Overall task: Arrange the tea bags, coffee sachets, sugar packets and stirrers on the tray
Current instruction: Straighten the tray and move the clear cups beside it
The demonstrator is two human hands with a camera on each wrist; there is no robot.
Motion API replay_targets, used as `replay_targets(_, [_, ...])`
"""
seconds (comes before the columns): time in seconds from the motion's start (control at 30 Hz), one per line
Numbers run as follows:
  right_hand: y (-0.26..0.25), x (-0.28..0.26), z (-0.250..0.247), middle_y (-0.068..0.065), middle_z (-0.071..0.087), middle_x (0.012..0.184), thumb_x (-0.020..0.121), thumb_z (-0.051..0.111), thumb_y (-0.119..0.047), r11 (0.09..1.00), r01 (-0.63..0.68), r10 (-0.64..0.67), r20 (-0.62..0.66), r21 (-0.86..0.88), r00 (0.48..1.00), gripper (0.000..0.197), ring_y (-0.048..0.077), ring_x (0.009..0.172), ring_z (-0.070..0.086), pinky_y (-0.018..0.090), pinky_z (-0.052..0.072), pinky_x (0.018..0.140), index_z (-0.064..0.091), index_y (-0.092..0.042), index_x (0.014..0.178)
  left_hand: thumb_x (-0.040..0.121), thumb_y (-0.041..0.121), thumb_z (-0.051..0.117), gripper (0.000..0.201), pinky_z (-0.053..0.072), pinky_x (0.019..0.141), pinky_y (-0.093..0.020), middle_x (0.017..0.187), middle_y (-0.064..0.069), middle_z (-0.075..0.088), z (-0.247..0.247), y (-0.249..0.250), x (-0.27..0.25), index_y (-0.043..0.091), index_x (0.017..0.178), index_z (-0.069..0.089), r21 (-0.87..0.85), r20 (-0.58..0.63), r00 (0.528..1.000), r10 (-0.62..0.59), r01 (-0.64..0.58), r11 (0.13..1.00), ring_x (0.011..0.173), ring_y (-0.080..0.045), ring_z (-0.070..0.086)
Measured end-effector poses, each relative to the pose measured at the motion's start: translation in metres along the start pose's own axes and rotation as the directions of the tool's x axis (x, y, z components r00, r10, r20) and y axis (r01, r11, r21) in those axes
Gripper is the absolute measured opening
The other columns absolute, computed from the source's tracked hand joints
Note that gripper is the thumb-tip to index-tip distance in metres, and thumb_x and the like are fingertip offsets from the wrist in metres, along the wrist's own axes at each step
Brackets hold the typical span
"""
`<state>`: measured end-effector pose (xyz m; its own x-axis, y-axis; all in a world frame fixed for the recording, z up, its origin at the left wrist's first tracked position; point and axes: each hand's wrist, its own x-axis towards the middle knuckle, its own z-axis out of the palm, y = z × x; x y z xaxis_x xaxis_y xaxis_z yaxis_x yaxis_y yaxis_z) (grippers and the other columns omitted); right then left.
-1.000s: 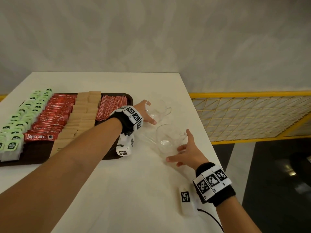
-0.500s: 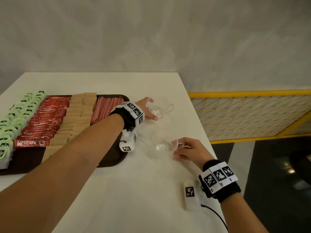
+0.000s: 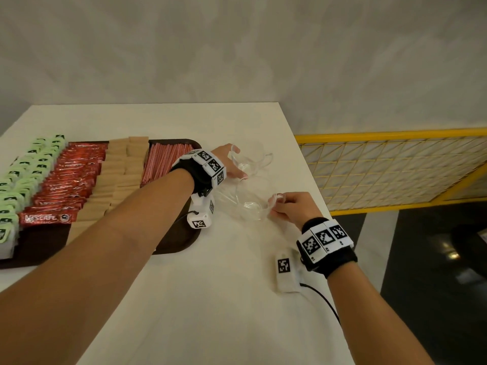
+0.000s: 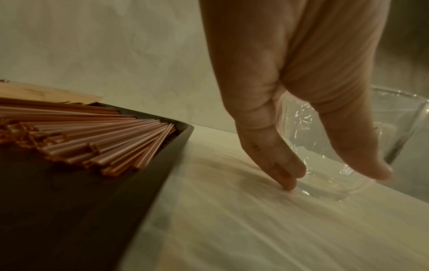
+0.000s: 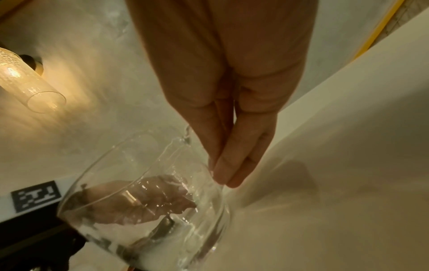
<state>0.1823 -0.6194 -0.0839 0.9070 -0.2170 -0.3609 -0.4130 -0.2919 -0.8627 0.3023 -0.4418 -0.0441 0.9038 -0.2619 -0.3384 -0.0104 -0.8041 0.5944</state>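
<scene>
Near cup tipped; tray stock in place.
The right hand [image 3: 292, 208] pinches the handle of the near glass cup [image 3: 250, 206], now tilted where it stood upright; beyond it, the left hand [image 3: 228, 164] grips the far glass cup [image 3: 250, 160] near the bench's right edge. Tea bags [image 3: 23, 175], coffee sachets [image 3: 71, 180], sugar packets [image 3: 118, 175] and stirrers [image 3: 163, 162] lie in rows on the tray [image 3: 181, 238], so arrangement appears finished.

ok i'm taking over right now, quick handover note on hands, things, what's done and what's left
Left hand: fingers and thumb around the far glass cup, which stands on the table right of the tray.
Right hand: pinching the handle of the near cup, which is tilted.
On the tray, in rows from left: tea bags, coffee sachets, sugar packets, stirrers.
Done: all four look arranged.
Left: probably just setting the near cup upright and placing both cups.
</scene>
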Motion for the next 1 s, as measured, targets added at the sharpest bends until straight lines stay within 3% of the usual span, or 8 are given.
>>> replay_targets(0.1, [-0.001,0.001,-0.003,0.012,0.066,0.082,0.079,0.067,-0.002,0.999,0.012,-0.012,0.004,-0.030,1.000,0.022,0.031,0.096,0.065,0.045,0.050,0.095,0.064,-0.015,0.062,0.072,0.027,0.079,0.077,0.038,0.098,-0.030,0.126,-0.011,0.054,-0.001,-0.001,0.001,0.015,0.136,0.038,0.005,0.006,1.000,0.000,0.000,1.000,0.116,-0.026,0.051])
replay_targets(0.3, [0.002,0.010,-0.001,0.013,0.065,0.081,0.075,0.069,-0.004,0.999,0.003,-0.002,0.017,-0.032,1.000,0.029,0.035,0.097,0.066,0.048,0.051,0.093,0.063,-0.019,0.051,0.073,0.028,0.079,0.076,0.038,0.100,-0.031,0.126,-0.010,0.056,0.001,0.001,0.002,0.014,0.135,0.037,0.005,0.002,1.000,-0.009,0.009,1.000,0.117,-0.025,0.052])
replay_targets(0.37, [0.002,0.011,0.000,0.013,0.065,0.083,0.076,0.068,-0.001,1.000,-0.005,0.005,0.030,-0.001,1.000,0.020,0.029,0.091,0.066,0.045,0.052,0.092,0.065,-0.013,0.060,0.074,0.027,0.078,0.075,0.037,0.097,-0.029,0.126,-0.010,0.055,0.002,0.002,0.002,0.012,0.134,0.036,0.004,-0.003,1.000,-0.007,0.007,1.000,0.118,-0.025,0.051])
replay_targets(0.43, [0.000,0.011,0.000,0.016,0.066,0.086,0.077,0.068,0.000,1.000,-0.003,0.003,0.045,0.009,0.999,0.004,0.027,0.089,0.065,0.044,0.052,0.092,0.066,0.003,0.076,0.074,0.027,0.078,0.074,0.036,0.094,-0.027,0.126,-0.009,0.055,0.002,0.002,0.001,0.012,0.134,0.037,0.006,-0.013,1.000,-0.008,0.008,1.000,0.117,-0.024,0.051])
replay_targets(0.57, [0.000,0.011,0.000,0.027,0.066,0.103,0.078,0.066,0.001,1.000,0.013,-0.014,0.043,0.012,0.999,0.017,0.026,0.089,0.065,0.045,0.052,0.092,0.063,0.012,0.091,0.074,0.027,0.078,0.075,0.036,0.095,-0.027,0.126,-0.010,0.055,0.003,0.002,0.001,0.012,0.134,0.037,0.001,-0.011,1.000,-0.017,0.017,1.000,0.118,-0.024,0.051])
replay_targets(0.7, [0.000,0.010,0.000,0.020,0.067,0.089,0.080,0.067,0.000,0.999,0.003,-0.005,0.057,0.036,0.998,0.005,0.027,0.092,0.065,0.043,0.052,0.093,0.064,0.000,0.076,0.074,0.028,0.078,0.075,0.035,0.098,-0.028,0.129,-0.008,0.054,0.003,0.003,0.001,0.012,0.135,0.037,0.009,-0.011,1.000,-0.022,0.022,1.000,0.120,-0.023,0.049])
replay_targets(0.8, [0.002,0.011,-0.001,0.013,0.065,0.083,0.079,0.067,0.000,0.999,0.002,-0.004,0.054,0.039,0.999,0.021,0.030,0.093,0.066,0.043,0.052,0.093,0.060,-0.012,0.063,0.075,0.028,0.077,0.072,0.036,0.096,-0.027,0.127,-0.008,0.056,0.002,0.003,0.001,0.012,0.133,0.039,0.014,-0.016,1.000,-0.022,0.022,1.000,0.118,-0.023,0.051])
replay_targets(1.0, [0.002,0.010,0.000,0.013,0.061,0.081,0.079,0.066,0.004,0.996,-0.003,-0.001,0.049,0.092,0.999,0.030,0.024,0.084,0.063,0.042,0.052,0.093,0.054,-0.012,0.057,0.074,0.028,0.078,0.070,0.037,0.095,-0.027,0.126,-0.008,0.057,0.003,0.002,0.001,0.012,0.131,0.040,0.007,-0.022,1.000,-0.021,0.021,1.000,0.118,-0.023,0.051])
